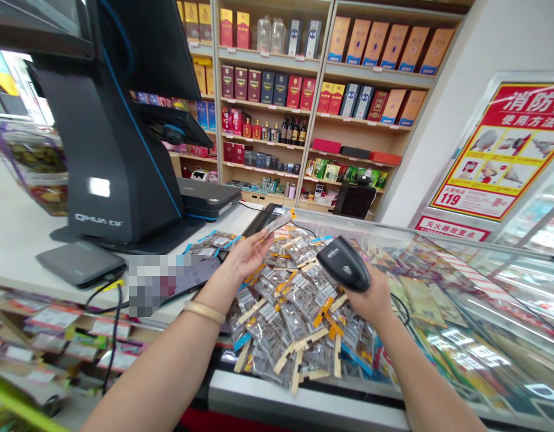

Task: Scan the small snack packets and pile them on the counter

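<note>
My right hand (371, 298) is wrapped round the grip of a black barcode scanner (344, 264), whose head points left over a heap of small clear packets (299, 312). The packets have orange, blue and cream header strips and printed barcodes. Beyond the heap's left side, my left hand (248, 255) holds one small packet (279, 222) with an orange end between thumb and fingers, raised above the others. What is inside the packets is too small to make out. A gold bracelet (204, 311) circles my left wrist.
A black point-of-sale terminal (119, 150) stands on the white counter at left. Beside it lie a grey box (81, 264) with cables and a partly blurred phone (191, 279). A glass display case (439, 300) extends right. Shelves of boxed bottles (267, 87) line the back.
</note>
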